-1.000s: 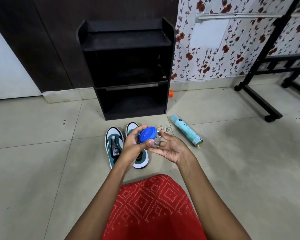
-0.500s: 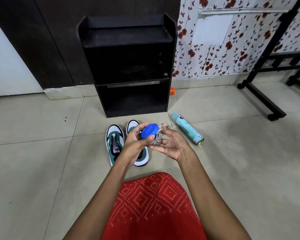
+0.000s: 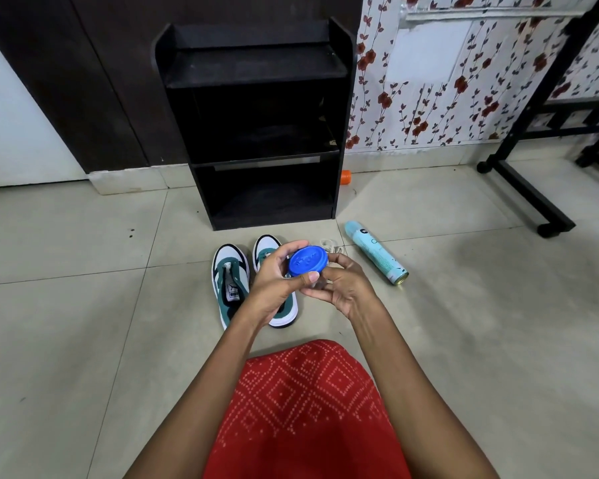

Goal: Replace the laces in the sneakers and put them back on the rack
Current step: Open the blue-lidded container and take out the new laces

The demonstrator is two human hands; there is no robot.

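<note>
Two hands meet on one small container at the centre of your view. Your left hand [image 3: 274, 281] curls its fingers and thumb round the rim of the blue lid [image 3: 307, 261]. Your right hand [image 3: 343, 288] pinches the clear jar [image 3: 319, 284] beneath it, mostly hidden by the fingers. The step in hand appears to be turning this lid; whether it is coming off or going on cannot be told. Use the right hand as a fixed anchor and rotate only the left. Hold the jar level, and avoid tipping it over the shoes. From the hands, the sneakers [image 3: 229, 274] lie at 9 o'clock, side by side on the floor with toes toward the rack. Your left hand partly covers the nearer one, and no lace shows across the tongue of the farther one. At 1 o'clock, just beyond the right hand, rests a loose white coil, probably the laces [image 3: 331, 244]. At 2 o'clock a pale teal spray can [image 3: 376, 251] lies on its side and could roll. The black rack [image 3: 256, 133] stands at 12 o'clock with an orange object [image 3: 345, 177] beside its base. The floor [image 3: 83, 305] is hard beige tile with grout lines. Floral wallpaper [image 3: 429, 108] and a black frame on casters [image 3: 526, 188] occupy 2 o'clock, and a red patterned garment [image 3: 305, 409] lies at 6 o'clock.
</note>
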